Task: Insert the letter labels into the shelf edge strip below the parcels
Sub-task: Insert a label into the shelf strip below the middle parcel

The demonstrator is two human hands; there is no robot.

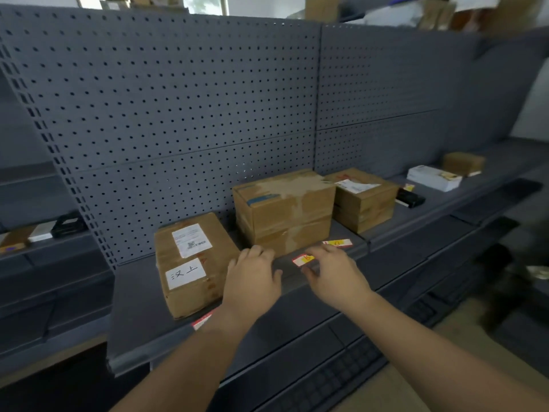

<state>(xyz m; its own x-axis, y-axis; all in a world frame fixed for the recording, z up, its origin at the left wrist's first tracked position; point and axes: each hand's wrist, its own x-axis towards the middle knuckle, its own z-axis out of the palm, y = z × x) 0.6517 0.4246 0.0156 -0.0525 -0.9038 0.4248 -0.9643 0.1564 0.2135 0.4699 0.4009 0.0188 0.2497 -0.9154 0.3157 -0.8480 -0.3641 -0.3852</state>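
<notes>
Both forearms reach forward and slightly upward from the bottom of the view over the grey shelf (142, 307), palms facing down. Left hand (252, 278): fingers loosely spread and gently curled, fingertips at the foot of the middle parcel (285, 209), nothing seen in its grasp; whether the palm rests on the shelf cannot be told. Right hand (332, 272): fingers bent in a narrow pinch, thumb and fingertips at the right end of a red-and-yellow letter label (303, 259), which lies on or just above the shelf in front of the middle parcel; the letter is too blurred to read. A second letter label (338, 242) lies flat on the shelf just beyond the right hand, near the front right corner of the middle parcel. A third label (203, 320) shows at the front of the shelf below the left parcel (193, 263), partly hidden by the left forearm; whether it sits in the shelf edge strip (166, 349) cannot be told. The left parcel carries two white stickers. A right parcel (362, 197) stands just beside the middle one, against the perforated back panel (178, 99).
</notes>
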